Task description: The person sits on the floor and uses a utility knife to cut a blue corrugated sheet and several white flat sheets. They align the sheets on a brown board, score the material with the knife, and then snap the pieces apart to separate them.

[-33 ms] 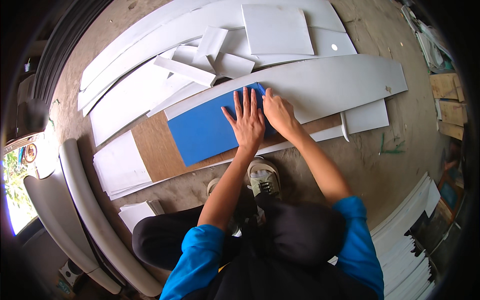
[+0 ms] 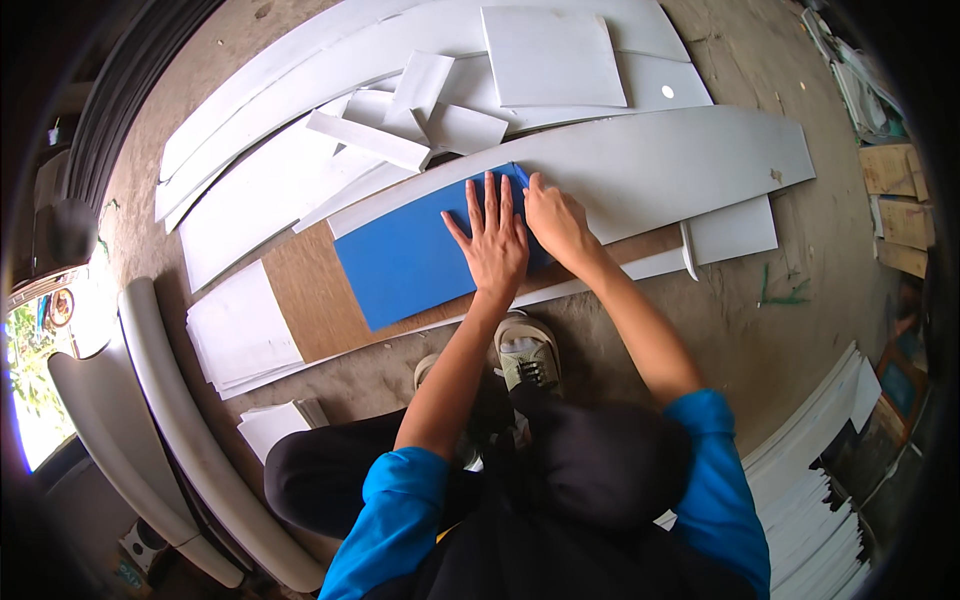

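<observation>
My left hand (image 2: 492,255) lies flat with fingers spread, pressing on a blue rectangular board (image 2: 400,262). This board rests over a brown wooden board (image 2: 312,295) and a long whitish-grey sheet (image 2: 690,160). By the blue board's right edge, my right hand (image 2: 557,220) is closed round a slim blue utility knife (image 2: 521,175). Most of the knife is hidden in the fist, and its tip is too small to make out at the board's far right corner.
Beyond the sheet lie loose white strips (image 2: 368,142) and a square white panel (image 2: 553,57). A thin white curved piece (image 2: 689,250) sits on the brown board's right end. Long grey curved panels (image 2: 205,430) stand at left; stacked white sheets (image 2: 800,490) lie at lower right.
</observation>
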Available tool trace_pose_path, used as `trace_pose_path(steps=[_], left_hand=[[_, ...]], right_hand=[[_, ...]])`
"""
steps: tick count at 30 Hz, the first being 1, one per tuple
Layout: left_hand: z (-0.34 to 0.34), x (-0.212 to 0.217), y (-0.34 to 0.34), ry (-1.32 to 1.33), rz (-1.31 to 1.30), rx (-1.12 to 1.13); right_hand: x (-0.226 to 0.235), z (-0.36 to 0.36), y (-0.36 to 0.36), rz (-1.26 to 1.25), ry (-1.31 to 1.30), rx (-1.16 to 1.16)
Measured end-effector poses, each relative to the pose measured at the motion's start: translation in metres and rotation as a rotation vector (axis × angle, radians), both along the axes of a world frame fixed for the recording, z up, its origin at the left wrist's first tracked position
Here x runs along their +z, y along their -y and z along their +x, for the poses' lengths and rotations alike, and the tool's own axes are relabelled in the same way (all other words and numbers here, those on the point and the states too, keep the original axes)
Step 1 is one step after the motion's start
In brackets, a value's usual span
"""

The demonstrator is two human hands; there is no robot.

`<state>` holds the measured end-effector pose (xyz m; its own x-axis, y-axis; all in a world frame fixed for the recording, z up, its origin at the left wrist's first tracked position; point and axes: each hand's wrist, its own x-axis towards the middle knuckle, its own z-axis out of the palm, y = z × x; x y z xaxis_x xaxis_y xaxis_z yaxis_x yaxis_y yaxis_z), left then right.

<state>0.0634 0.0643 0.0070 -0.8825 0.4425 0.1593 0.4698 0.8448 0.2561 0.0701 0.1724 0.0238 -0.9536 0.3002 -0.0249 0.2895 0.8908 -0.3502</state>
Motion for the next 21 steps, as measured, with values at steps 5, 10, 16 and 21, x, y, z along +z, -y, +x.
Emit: trace_pose_path(steps=[5,10,16,21], left_hand=[[0.001,-0.004,0.002,0.010,0.004,0.012],[0.001,-0.003,0.002,0.001,-0.005,0.023],[0.000,-0.003,0.002,-0.007,-0.017,0.021],[-0.001,0.005,0.000,0.037,0.015,0.026]], right_hand=[[0.004,0.043,0.003,-0.086,0.107,0.031],[0.011,0.134,0.024,-0.094,0.274,0.010],[0.033,0.139,0.025,-0.049,0.270,-0.067],[0.037,0.081,0.000,-0.185,0.071,-0.112]])
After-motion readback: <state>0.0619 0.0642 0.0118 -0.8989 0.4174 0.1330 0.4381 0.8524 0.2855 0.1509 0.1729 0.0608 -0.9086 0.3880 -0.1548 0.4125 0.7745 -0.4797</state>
